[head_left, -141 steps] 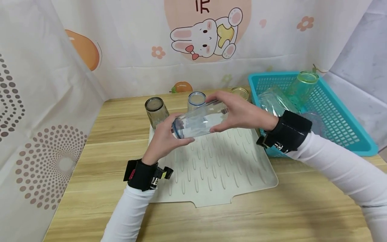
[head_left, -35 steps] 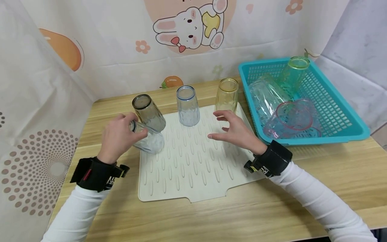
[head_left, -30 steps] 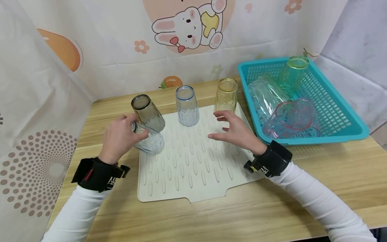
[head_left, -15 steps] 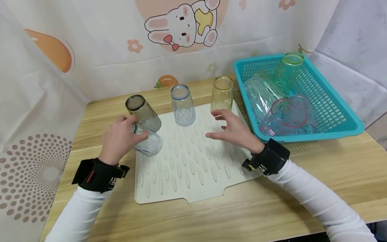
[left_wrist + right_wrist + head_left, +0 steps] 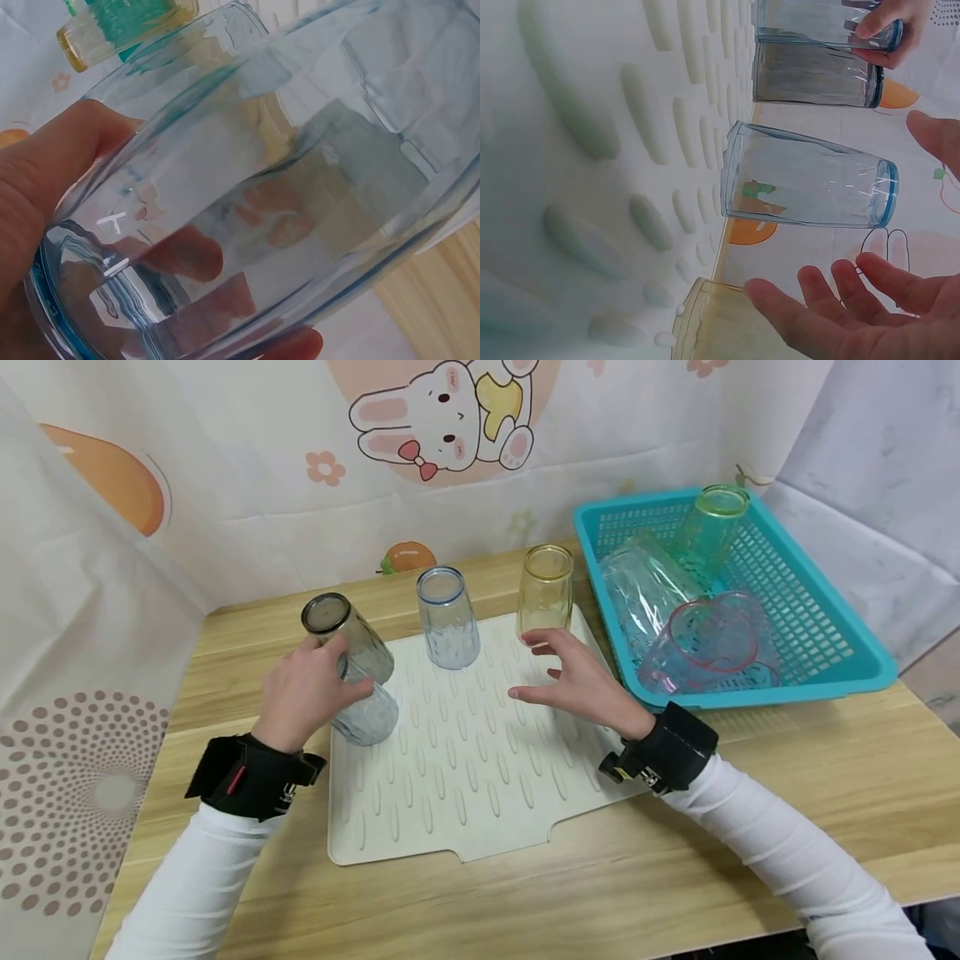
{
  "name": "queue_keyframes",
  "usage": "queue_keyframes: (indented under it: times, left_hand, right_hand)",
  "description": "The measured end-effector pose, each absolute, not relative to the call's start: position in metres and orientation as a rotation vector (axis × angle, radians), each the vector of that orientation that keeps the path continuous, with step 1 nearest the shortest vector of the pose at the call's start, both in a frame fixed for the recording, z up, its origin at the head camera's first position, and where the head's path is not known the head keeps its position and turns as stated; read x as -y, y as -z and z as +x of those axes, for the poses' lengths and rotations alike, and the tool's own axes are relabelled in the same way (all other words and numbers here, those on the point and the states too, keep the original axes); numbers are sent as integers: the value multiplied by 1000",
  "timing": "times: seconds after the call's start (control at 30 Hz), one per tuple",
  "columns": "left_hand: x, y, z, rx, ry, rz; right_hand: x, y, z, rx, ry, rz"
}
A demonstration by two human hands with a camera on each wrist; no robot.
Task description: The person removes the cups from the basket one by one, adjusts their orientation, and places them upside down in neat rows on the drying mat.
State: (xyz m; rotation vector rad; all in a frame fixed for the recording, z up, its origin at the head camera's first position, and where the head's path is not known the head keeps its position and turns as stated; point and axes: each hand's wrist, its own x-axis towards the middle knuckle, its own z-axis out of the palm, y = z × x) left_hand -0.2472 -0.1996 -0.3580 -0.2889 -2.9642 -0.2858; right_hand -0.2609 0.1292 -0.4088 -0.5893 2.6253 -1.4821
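Observation:
My left hand (image 5: 303, 693) grips a clear bluish glass (image 5: 367, 718) round its base end. The glass stands mouth down at the left edge of the pale ridged mat (image 5: 450, 793), just in front of a smoky grey glass (image 5: 367, 647). In the left wrist view, fingers and thumb wrap the tumbler's thick blue base. My right hand (image 5: 581, 685) holds nothing; its fingers are spread and loosely bent above the mat. Nearest to it is an upturned yellow glass (image 5: 545, 597), partly hidden behind the fingers. An upturned blue-rimmed glass (image 5: 450, 627) stands between the hands at the back.
A turquoise basket (image 5: 855, 664) at the back right holds a green glass (image 5: 708, 531), a clear glass (image 5: 648, 581) lying down and a pink-rimmed glass (image 5: 705, 647). A printed curtain (image 5: 247, 468) hangs behind the wooden table (image 5: 585, 893).
Earlier both hands held the bluish glass tilted over the mat. The right hand has let go, and the left hand has brought the glass down at the mat's left edge, now more upright.

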Motion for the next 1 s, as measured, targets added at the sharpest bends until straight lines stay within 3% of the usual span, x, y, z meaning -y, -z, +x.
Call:
queue_keyframes:
  times: [1.0]
  left_hand:
    - [193, 325, -222, 2797, 360, -377]
  right_hand:
    - [-132, 399, -259, -2713, 1401, -637]
